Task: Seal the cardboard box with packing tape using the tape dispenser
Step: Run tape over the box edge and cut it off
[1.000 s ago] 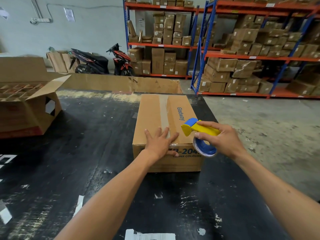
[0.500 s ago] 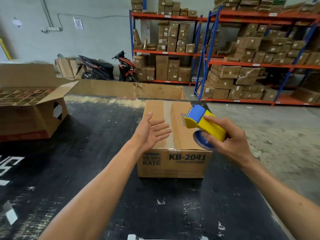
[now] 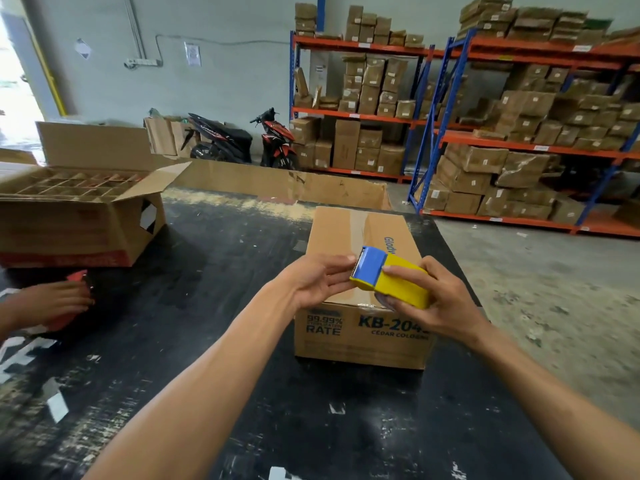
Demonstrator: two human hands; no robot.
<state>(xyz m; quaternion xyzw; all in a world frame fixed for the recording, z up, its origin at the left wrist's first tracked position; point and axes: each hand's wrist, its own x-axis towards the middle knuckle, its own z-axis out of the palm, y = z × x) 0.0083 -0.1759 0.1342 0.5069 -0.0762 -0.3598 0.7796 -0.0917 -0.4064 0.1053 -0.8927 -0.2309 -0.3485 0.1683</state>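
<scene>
Head view shows my left hand (image 3: 317, 280) spread flat, fingertips at the toothed blue edge of the yellow-and-blue plastic tape dispenser (image 3: 389, 277), grasping nothing. My right hand (image 3: 427, 299) has its grip clenched around the dispenser's yellow body, above the near end of the closed brown cardboard box (image 3: 363, 327) on the black bench (image 3: 207, 258). I judge the dispenser light, stiff and smooth; I'd hold the body, clear of the blade.

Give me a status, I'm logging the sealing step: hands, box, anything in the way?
Right hand gripping tape dispenser above box; left hand open at its blade end. Cardboard box shut, tape strip along top seam. Nothing blocking.
</scene>
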